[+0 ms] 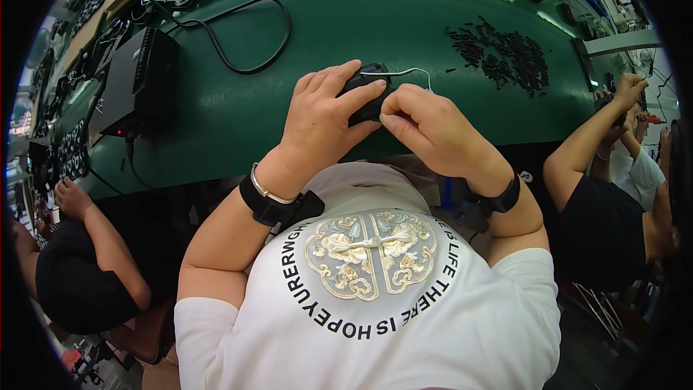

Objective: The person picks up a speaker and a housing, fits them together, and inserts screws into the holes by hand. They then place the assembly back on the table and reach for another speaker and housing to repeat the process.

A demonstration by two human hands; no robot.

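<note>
Head view, reading left to right: the left hand (317,119) is half curled, its fingers over a small black casing (371,109) and its thumb along the near edge, so it plainly has hold of it. The casing sits between the 2 hands, ahead of the wearer's chest, over the near part of the green table (325,22); whether it rests there or is lifted, I cannot tell from where I stand. Its long axis seems to run away from the body with a slight lean to the right, though fingers cover much of it. The right hand (433,126) meets it only at the near right edge, thumb and forefinger drawn together; whether they pinch some tiny part, I cannot tell. So the left is the closer hand, wrapped over the casing. Counting across, I make out 1 co-worker's hand (72,198), 1 black box (141,79) with a red light, 1 black cable (288,29) bent in a loop, 1 silver bangle (267,185) beside 1 black strap on the left wrist, 1 casing, 1 pale wire (408,70) arching from its top toward the right hand, 1 black piece (450,70) lying alone, then 1 heap of black pieces (498,65), too jumbled to number.
</note>
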